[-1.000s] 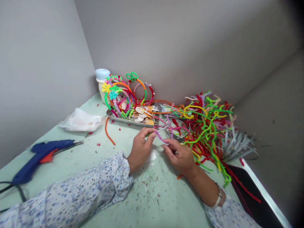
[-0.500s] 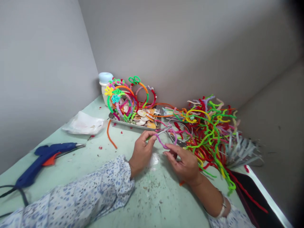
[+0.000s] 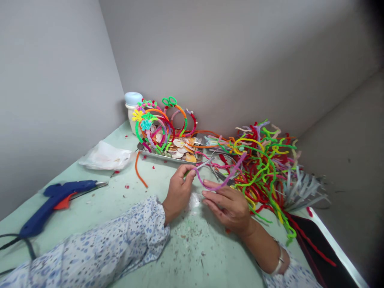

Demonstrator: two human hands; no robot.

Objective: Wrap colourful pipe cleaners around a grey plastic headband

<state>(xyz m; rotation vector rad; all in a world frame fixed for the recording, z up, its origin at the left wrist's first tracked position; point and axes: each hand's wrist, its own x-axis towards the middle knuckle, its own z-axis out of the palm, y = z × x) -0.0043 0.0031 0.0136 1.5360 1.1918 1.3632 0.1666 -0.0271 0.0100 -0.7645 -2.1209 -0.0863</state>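
Note:
My left hand (image 3: pixel 178 190) pinches the end of a thin grey headband (image 3: pixel 207 163) where a purple pipe cleaner (image 3: pixel 223 182) is wound on. My right hand (image 3: pixel 228 202) lies just to the right, fingers curled round the purple pipe cleaner, whose free end sticks up and to the right. Both hands rest low over the pale green table (image 3: pixel 120 200). Right behind them lies a big tangle of coloured pipe cleaners (image 3: pixel 264 160).
A metal tray (image 3: pixel 168 156) holds shells and finished pipe-cleaner headbands (image 3: pixel 159 120). Behind it stands a white jar (image 3: pixel 132 106). A blue glue gun (image 3: pixel 57 194), a crumpled plastic bag (image 3: pixel 105 156) and a loose orange pipe cleaner (image 3: pixel 138 170) lie at left. Grey strips (image 3: pixel 303 186) lie at right.
My right hand has drawn the purple pipe cleaner round the band, and its free end now swings up to the right. The view shifted slightly.

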